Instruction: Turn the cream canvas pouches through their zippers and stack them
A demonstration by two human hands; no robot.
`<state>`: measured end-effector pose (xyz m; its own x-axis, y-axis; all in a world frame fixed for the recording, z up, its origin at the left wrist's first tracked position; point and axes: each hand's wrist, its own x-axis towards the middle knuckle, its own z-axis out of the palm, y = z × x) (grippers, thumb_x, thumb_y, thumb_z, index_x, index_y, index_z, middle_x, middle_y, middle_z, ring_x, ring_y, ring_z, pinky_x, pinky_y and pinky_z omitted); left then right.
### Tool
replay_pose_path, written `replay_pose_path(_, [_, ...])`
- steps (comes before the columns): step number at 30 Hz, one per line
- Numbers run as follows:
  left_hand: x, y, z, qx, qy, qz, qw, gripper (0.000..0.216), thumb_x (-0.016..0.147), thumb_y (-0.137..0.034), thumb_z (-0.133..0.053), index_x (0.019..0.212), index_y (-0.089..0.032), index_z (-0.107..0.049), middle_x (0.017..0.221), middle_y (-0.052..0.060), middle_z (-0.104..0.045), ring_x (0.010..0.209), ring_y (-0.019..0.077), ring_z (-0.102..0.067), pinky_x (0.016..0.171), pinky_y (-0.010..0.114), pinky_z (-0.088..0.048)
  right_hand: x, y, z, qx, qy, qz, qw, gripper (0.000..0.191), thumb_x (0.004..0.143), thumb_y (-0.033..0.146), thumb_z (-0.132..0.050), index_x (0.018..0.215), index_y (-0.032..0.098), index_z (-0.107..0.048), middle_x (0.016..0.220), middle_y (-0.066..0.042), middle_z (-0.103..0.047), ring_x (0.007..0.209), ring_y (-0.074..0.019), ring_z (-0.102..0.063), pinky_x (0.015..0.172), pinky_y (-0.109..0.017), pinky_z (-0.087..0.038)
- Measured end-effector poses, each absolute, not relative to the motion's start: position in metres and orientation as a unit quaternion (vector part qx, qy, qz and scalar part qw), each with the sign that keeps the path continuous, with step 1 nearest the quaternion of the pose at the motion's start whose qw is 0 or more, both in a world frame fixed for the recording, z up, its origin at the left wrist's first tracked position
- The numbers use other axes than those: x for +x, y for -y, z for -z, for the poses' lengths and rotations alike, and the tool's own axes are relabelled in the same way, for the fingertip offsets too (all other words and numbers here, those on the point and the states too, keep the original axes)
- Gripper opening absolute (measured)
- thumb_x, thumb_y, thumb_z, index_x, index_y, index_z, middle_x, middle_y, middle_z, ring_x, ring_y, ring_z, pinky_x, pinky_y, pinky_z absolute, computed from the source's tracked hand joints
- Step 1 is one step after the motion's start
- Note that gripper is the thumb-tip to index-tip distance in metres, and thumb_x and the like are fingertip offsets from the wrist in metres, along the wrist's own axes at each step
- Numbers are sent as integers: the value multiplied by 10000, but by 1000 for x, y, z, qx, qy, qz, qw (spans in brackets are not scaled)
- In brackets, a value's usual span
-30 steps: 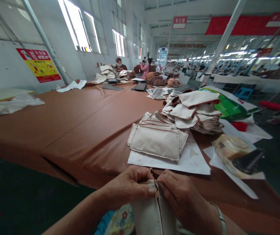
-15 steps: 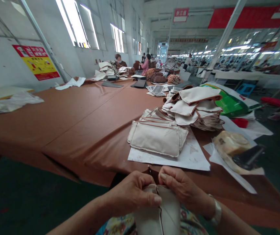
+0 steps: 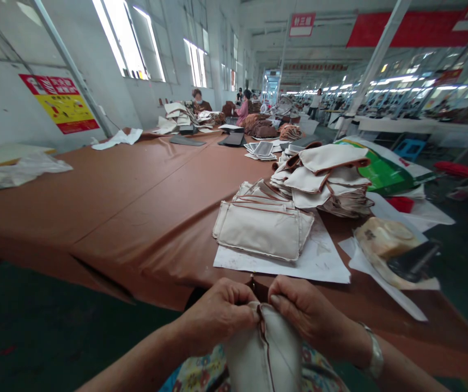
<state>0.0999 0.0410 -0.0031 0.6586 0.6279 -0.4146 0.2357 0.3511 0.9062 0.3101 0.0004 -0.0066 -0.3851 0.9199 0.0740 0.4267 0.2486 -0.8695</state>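
At the bottom centre I hold a cream canvas pouch (image 3: 266,354) with brown trim over my lap. My left hand (image 3: 217,313) pinches its top edge on the left side. My right hand (image 3: 305,313), with a bracelet on the wrist, pinches the top edge on the right. Both hands are closed on the fabric, thumbs close together at the brown seam. Just beyond them on the brown table (image 3: 115,201) lies a neat stack of similar flat cream pouches (image 3: 262,228) on white paper (image 3: 319,261).
A looser heap of cream and brown pieces (image 3: 326,179) sits further back, beside a green and white bag (image 3: 381,169). A dark tool on a beige bundle (image 3: 397,250) lies at right. A plastic bag (image 3: 21,170) is at far left. People work at the table's far end (image 3: 242,111).
The pouch has been lifted slightly and its top edge squeezed together between my thumbs. The view has barely shifted.
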Motion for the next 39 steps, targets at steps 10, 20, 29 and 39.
replay_pose_path(10, [106,-41,-13,694,-401,-88,592,208,818,-285,-543,671,-139,-553,588,-39,-387,547,93,-324,461,223,-194,301,2,-6,-485,718,-402,296,87,850,176,-591,768,150,-582,699,15,-565,634,-114,-469,574,-225,-357])
replay_pose_path(20, [105,-44,-10,624,-372,-61,684,178,752,-283,-585,649,-140,-565,542,-52,-376,482,77,-268,453,240,-158,299,10,4,-397,772,-303,394,139,850,78,-517,785,169,-600,702,-11,-580,632,-128,-523,589,-236,-390])
replay_pose_path(29, [103,-38,2,446,-342,-112,819,507,712,-611,-736,652,-127,-596,552,-19,-479,455,81,-375,445,211,-237,320,16,12,-301,909,-77,278,246,938,129,-431,1131,169,-578,750,-51,-605,643,-171,-507,563,-283,-376])
replay_pose_path(39, [94,-41,-18,593,-274,-61,755,465,817,-558,-685,825,-95,-653,621,-17,-462,521,73,-321,471,208,-247,317,26,-12,-432,658,-505,353,334,1024,392,-389,890,176,-606,761,-8,-561,658,-118,-489,578,-212,-397])
